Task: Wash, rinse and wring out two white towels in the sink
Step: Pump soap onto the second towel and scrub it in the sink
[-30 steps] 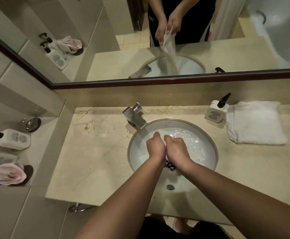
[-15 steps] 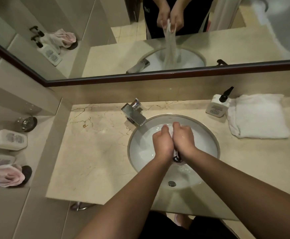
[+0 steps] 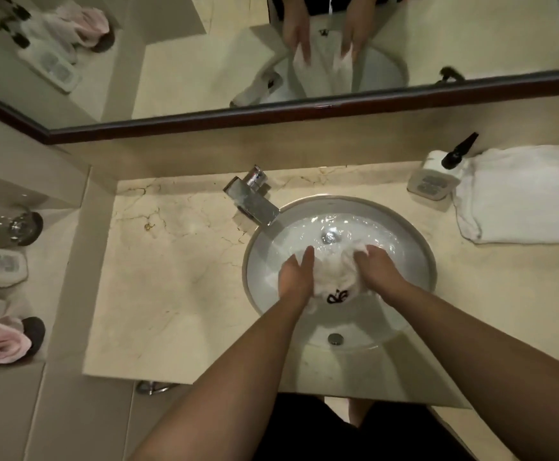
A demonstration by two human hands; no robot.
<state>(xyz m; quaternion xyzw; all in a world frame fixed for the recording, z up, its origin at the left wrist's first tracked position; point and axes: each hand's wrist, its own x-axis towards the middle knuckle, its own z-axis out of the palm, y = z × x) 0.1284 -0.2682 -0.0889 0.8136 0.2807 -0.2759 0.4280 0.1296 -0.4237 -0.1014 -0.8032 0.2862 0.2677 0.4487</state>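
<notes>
the wide cream marble desk [image 3: 178, 294] carries it all. the round white sink [image 3: 417, 247], sunk into the desk, holds clear water that ripples round its silver drain [image 3: 329, 237]. in that water sits the wet white towel with a black mark [image 3: 334, 277], bunched up between the two hands. the left hand [image 3: 296, 277] lies along the left side of the towel with its fingers nearly straight, pressing on the cloth. the right hand [image 3: 376, 269] has its fingers curled round the top right bit of the towel and grips it.

this looks like the wash or rinse step. to do it well, i think both hands need to rub and squeeze the cloth under the water, low in the bowl so nothing splashes out. the black mark part needs a rub too. the shiny square metal tap [image 3: 254, 202] points into the bowl from the back left; i cannot tell if water runs from it.

the dry folded white towel [image 3: 520, 197] lies on the right of the desk, well apart from the sink, so it looks not washed yet. the small white pump bottle with a black top [image 3: 432, 181] stands just beside it, touching its left edge. how much soap is inside it, i cannot tell.
</notes>
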